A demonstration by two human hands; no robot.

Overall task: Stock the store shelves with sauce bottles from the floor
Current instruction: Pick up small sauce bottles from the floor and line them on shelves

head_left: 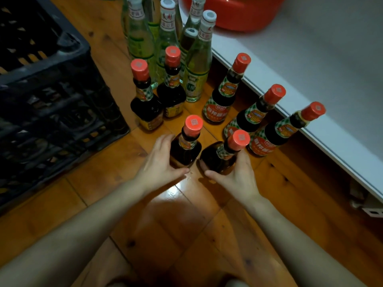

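A glossy wooden floor (186,235) fills the view, seen from above, with two bare forearms reaching forward from the bottom edge. A black plastic crate (51,100) stands on the floor at the left. Along the right runs a low pale shelf (310,79), or perhaps a ledge, as the dim light makes it hard to tell, with a red basin (234,13) on it at the top. Tall clear bottles (196,65) with white caps stand grouped on the floor at the back. Nearer are dark sauce bottles with red caps: two bottles (147,108) beside the crate and three bottles (219,104) in a row just beside the shelf edge. Closest, two more stand upright on the floor, side by side. The left hand (159,160) has its grip wrapped around the left bottle (185,151). The right hand (238,175) has its grip clamped around the right bottle (217,160).
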